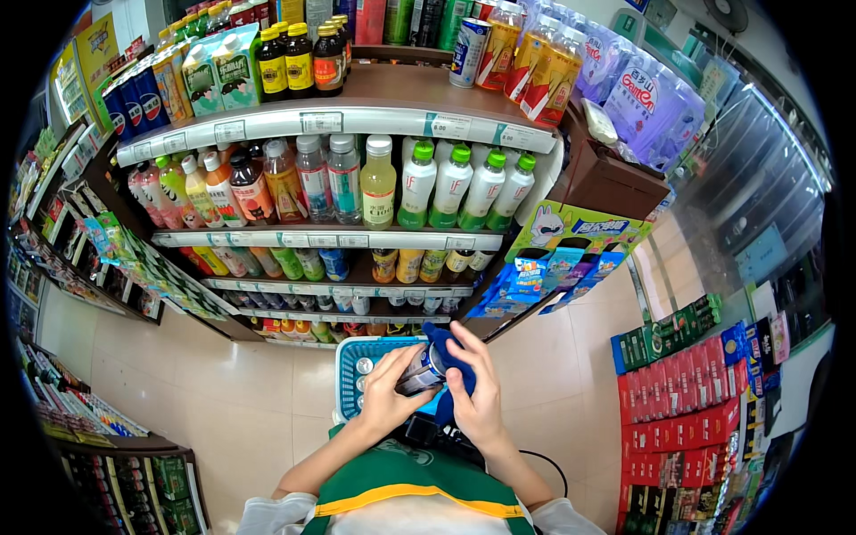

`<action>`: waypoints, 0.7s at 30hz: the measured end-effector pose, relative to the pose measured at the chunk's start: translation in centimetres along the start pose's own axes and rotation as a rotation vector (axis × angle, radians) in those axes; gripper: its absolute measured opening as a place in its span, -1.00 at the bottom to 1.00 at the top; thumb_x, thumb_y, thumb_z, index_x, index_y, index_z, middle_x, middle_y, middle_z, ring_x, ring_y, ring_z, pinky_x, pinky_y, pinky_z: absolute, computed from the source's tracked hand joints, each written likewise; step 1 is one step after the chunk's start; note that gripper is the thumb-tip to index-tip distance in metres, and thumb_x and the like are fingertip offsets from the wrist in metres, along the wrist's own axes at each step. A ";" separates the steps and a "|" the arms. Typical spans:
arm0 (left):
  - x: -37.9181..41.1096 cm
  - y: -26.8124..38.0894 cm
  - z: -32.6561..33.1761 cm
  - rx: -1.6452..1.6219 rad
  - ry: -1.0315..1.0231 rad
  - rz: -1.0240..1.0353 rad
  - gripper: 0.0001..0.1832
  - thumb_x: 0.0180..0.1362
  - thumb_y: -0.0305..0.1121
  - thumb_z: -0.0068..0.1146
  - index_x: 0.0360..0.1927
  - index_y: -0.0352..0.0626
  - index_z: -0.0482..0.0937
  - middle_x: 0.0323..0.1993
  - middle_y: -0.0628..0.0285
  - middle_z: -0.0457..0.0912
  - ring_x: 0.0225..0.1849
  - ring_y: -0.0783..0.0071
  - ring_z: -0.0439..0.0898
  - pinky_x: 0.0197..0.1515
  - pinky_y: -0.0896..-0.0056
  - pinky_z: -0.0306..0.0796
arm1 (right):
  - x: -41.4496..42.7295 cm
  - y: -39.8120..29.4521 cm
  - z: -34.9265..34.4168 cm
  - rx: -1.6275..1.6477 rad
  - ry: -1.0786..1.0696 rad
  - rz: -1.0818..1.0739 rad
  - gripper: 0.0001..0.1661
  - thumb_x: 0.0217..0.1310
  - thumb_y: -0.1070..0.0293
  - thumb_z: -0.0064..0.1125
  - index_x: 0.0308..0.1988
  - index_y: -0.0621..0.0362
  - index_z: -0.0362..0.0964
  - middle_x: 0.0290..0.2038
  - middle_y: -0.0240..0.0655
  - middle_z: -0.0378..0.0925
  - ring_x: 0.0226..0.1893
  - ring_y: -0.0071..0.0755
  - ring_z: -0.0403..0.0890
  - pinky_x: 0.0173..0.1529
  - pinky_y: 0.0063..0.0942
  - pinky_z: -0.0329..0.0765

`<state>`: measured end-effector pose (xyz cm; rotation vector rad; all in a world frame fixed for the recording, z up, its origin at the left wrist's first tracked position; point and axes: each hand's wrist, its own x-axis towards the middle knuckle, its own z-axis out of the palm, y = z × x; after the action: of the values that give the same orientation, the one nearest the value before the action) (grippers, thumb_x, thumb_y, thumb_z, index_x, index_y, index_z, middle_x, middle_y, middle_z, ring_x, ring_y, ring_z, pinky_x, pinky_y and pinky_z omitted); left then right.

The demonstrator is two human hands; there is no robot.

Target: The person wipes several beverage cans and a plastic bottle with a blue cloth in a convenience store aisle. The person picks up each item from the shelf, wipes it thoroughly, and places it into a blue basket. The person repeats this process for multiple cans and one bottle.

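In my left hand [386, 394] I hold a blue and silver drink can [420, 372], tilted over a blue plastic basket [347, 381]. A dark blue cloth [461, 368] lies against the can's end, with my right hand [476, 393] on it, fingers spread and partly bent. The basket holds several cans [364, 365], whose round metal ends show at its left side. A similar can [470, 52] stands upright on the shelf unit's top, left of orange drink bottles [496, 50].
Ahead stands a shelf unit [321, 122] with drinks on several levels. Snack bags [526, 281] hang on its right side. Red packages [675, 388] fill a display at the right. A low shelf [127, 445] stands at the lower left. A black cable [555, 466] curves beside me.
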<state>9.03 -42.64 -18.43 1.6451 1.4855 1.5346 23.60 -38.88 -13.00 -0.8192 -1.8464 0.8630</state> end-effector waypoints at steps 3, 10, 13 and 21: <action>0.1 0.6 -0.1 -0.032 -0.017 -0.038 -0.31 -0.21 -0.43 0.51 0.09 -0.32 0.52 -0.07 -0.02 0.60 -0.06 0.10 0.61 -0.02 0.27 0.51 | 0.1 -0.1 -0.6 -0.019 -0.066 -0.067 -0.68 0.34 0.44 0.12 0.05 0.30 0.44 0.24 -0.05 0.41 0.34 0.06 0.32 0.36 -0.12 0.26; -0.4 0.4 -0.1 -0.152 -0.041 -0.136 -0.30 -0.17 -0.37 0.54 0.09 -0.39 0.51 -0.06 0.02 0.60 -0.05 0.23 0.63 0.01 0.33 0.50 | 0.9 0.0 -3.5 0.085 -0.213 -0.192 -0.83 0.23 0.56 0.18 -0.15 0.28 0.49 0.03 -0.11 0.61 0.15 0.04 0.54 0.29 -0.05 0.40; -0.5 0.6 0.3 -0.193 -0.061 -0.144 -0.30 -0.19 -0.38 0.55 0.09 -0.39 0.52 -0.09 0.05 0.60 -0.06 0.30 0.60 0.03 0.36 0.47 | 1.1 0.8 -4.8 0.017 -0.205 -0.231 -0.83 0.20 0.58 0.19 -0.16 0.28 0.49 -0.02 -0.12 0.63 0.12 0.03 0.58 0.26 -0.07 0.44; -0.1 2.3 1.1 -0.063 -0.111 -0.141 -0.33 -0.19 -0.39 0.55 0.05 -0.41 0.53 -0.15 0.07 0.59 -0.13 0.33 0.60 -0.05 0.40 0.48 | 1.0 -0.2 -4.7 0.086 -0.178 -0.194 -0.92 0.31 0.49 0.13 -0.21 0.26 0.45 -0.03 -0.08 0.63 0.12 0.02 0.58 0.31 0.07 0.34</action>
<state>10.88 -43.07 -16.82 1.5296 1.4470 1.3781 27.48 -37.12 -10.73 -0.5133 -1.9912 0.9077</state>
